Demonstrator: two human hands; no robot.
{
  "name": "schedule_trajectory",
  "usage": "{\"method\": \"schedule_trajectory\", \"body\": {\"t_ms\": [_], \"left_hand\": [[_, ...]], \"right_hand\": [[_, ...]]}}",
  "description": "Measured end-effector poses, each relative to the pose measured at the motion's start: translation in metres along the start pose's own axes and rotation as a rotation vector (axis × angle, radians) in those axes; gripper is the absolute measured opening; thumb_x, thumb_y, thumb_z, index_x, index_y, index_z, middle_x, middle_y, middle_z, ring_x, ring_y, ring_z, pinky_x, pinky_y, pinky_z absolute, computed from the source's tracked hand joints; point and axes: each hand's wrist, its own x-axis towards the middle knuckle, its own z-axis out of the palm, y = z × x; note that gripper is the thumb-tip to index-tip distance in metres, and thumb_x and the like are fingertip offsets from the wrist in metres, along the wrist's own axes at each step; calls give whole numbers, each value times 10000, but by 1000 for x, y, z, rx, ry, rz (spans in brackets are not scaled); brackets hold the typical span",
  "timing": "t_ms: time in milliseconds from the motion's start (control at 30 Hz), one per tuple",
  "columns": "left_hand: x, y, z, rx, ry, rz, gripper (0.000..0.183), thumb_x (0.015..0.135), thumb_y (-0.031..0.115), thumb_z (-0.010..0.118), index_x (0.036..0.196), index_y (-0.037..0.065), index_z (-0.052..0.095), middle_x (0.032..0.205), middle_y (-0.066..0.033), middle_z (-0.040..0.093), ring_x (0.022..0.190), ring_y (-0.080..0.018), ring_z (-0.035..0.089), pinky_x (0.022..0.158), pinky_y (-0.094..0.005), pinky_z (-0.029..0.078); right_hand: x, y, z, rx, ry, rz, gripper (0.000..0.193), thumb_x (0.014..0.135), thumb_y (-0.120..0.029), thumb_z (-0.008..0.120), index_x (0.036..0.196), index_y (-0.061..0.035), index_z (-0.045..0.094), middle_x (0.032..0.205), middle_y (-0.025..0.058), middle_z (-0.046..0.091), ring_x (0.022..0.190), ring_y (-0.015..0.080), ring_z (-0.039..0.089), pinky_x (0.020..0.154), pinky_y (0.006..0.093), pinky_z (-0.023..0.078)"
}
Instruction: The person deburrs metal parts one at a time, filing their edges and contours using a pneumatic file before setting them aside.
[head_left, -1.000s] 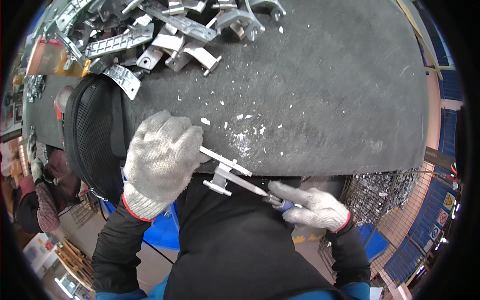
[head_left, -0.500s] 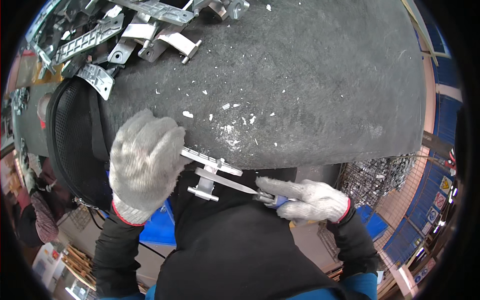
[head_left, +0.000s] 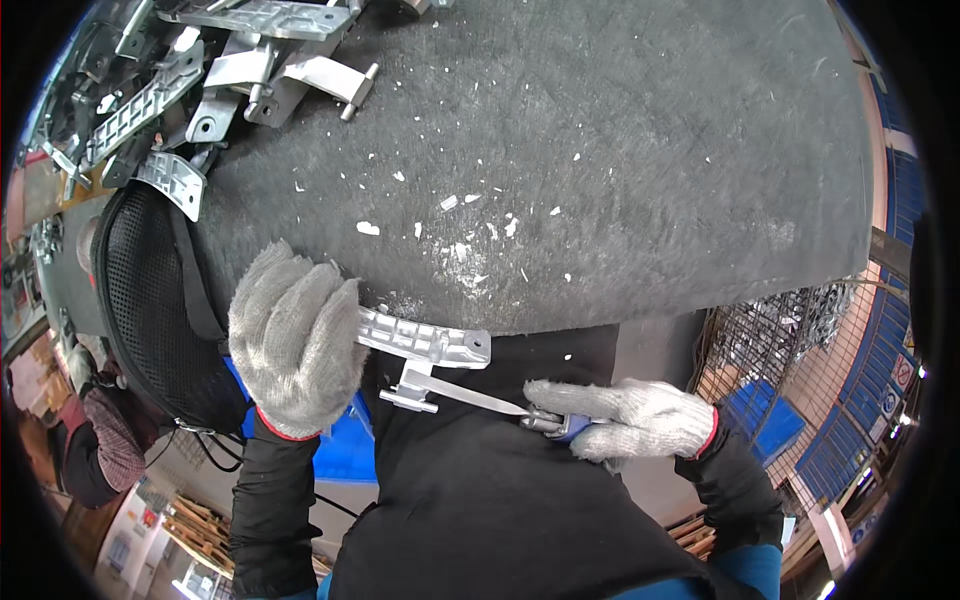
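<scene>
My left hand point(head_left: 297, 335), in a grey knit glove, is closed round one end of a silver cast-metal bracket point(head_left: 425, 342) with a ribbed arm. The bracket's free end points right, just past the near edge of the table, and a short leg with a crossbar hangs from it above my apron. In my gloved right hand point(head_left: 648, 418) is a file point(head_left: 470, 396) with a flat grey blade, a metal collar and a blue handle. Its blade points left and its tip lies at the bracket's leg. Whether they touch I cannot tell.
Similar metal brackets point(head_left: 235, 75) are heaped at the table's far left. White chips lie scattered over the dark table mat point(head_left: 640, 200). A black mesh-covered object point(head_left: 150, 290) stands beside my left hand. A wire cage point(head_left: 770, 335) holding metal pieces is at the right.
The bracket has turned so its ribbed face shows more, and my left hand has rolled with it. Both hands sit slightly lower and farther right in view; the head view has shifted too.
</scene>
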Motion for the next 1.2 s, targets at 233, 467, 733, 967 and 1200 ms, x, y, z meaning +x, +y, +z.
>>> {"method": "schedule_trajectory", "body": {"t_ms": [233, 467, 733, 967, 1200], "left_hand": [[-4, 0, 0, 13, 14, -6, 470, 610, 124, 785, 1076, 80, 749, 1118, -116, 707, 1081, -356, 679, 986, -595, 565], [-5, 0, 1, 15, 14, 12, 480, 582, 117, 765, 1061, 95, 761, 1127, -107, 709, 1089, -347, 681, 996, -583, 565], [-4, -2, -1, -4, 26, 23, 489, 559, 126, 759, 1046, 83, 759, 1117, -97, 700, 1070, -339, 676, 993, -567, 571], [-2, -4, 3, 23, 38, 37, 469, 575, 113, 769, 1043, 83, 762, 1103, -93, 708, 1054, -334, 685, 985, -574, 573], [-2, 1, 2, 18, 34, 9, 452, 594, 116, 776, 1044, 86, 757, 1107, -98, 708, 1051, -334, 687, 984, -572, 572]], "right_hand": [[-3, 11, 4, -392, 140, -87, 725, 1018, -381, 657, 1620, -106, 364, 1330, 157, 651, 1006, 247, 700, 899, 358, 564], [8, 0, 14, -543, 192, -53, 698, 1034, -437, 600, 1634, -196, 338, 1477, 152, 602, 1215, 334, 681, 1028, 414, 558], [7, 15, 23, -804, 344, -55, 671, 1011, -453, 628, 1612, -294, 376, 1177, 131, 745, 1008, 360, 740, 842, 437, 605], [12, 22, 15, -463, 225, -130, 735, 1001, -389, 644, 1636, -191, 330, 1385, 140, 659, 1108, 315, 707, 912, 397, 574], [13, 13, 7, 247, -76, -67, 810, 999, -291, 641, 1622, 59, 260, 1586, 195, 460, 1444, 257, 462, 1163, 334, 389]]}}
